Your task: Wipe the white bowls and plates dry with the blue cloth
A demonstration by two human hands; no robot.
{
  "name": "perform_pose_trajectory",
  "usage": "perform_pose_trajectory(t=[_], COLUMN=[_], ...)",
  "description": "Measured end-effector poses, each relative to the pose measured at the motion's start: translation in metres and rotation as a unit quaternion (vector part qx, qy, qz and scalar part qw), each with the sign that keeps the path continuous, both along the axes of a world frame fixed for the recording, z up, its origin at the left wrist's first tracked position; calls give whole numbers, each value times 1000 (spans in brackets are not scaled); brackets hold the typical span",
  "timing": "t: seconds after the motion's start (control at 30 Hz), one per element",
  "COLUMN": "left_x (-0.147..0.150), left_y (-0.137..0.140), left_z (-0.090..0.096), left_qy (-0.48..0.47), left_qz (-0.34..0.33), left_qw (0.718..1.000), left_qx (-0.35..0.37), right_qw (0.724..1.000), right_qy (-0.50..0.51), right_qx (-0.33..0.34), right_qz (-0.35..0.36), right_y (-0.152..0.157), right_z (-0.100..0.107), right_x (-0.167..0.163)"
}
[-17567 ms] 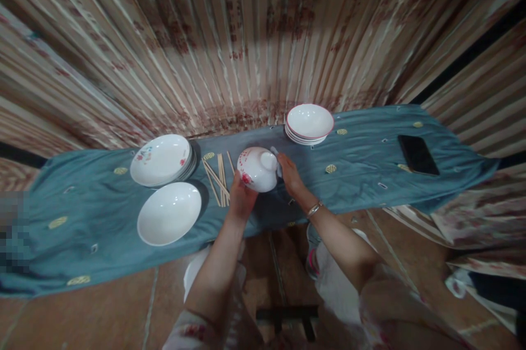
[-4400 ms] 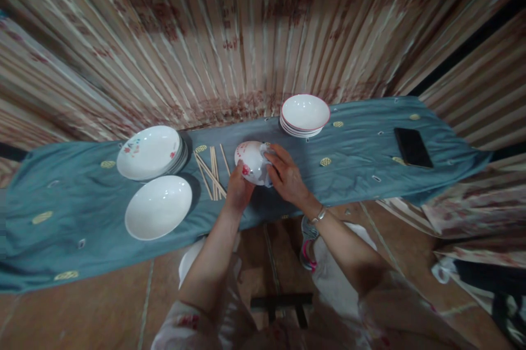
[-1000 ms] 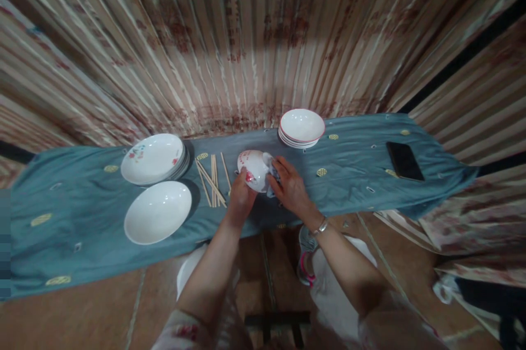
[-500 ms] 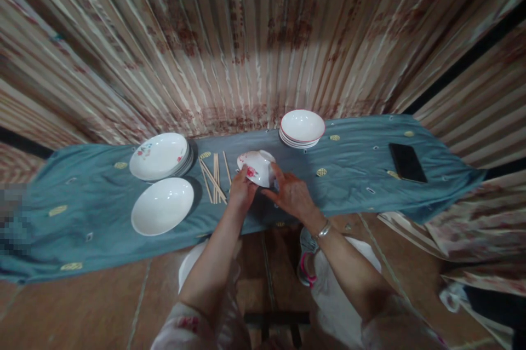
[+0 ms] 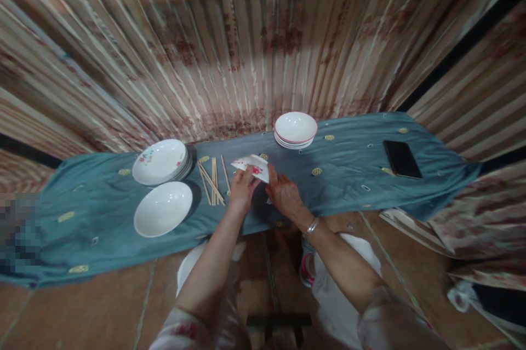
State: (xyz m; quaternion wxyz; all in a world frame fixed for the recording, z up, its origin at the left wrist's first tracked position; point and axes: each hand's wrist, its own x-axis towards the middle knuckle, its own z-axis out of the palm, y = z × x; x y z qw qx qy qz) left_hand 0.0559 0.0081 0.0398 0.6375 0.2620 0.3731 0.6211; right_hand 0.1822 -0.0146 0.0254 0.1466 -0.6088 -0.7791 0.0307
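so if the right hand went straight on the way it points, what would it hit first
Most likely the flowered bowl in the left hand; the right hand points at it and seems to touch its edge, though depth is hard to judge.

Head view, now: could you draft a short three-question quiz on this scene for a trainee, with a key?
1. True or false: the left hand holds the flowered bowl.
2. What do the chopsticks lie on?
3. Fill in: in the picture, the dish stack is to the ___ of the red-rimmed bowls.

Key: 1. True. 2. The teal cloth. 3. Left.
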Motion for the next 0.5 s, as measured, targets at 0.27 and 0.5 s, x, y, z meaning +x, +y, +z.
perform_pose_trajectory(t=[0.27,0.5], left_x=[-7,-37], left_y=[-4,7], left_z=[-6,-22], left_qy=[243,431], left_qz=[-33,118], left_qw=[964,884], left_qx=[107,135], right_qw=[971,941], right_qy=[207,318], right_qx=[-100,-71], right_qz=[-71,-94], right_y=[15,26], right_z=[-18,-17], right_x=[2,18])
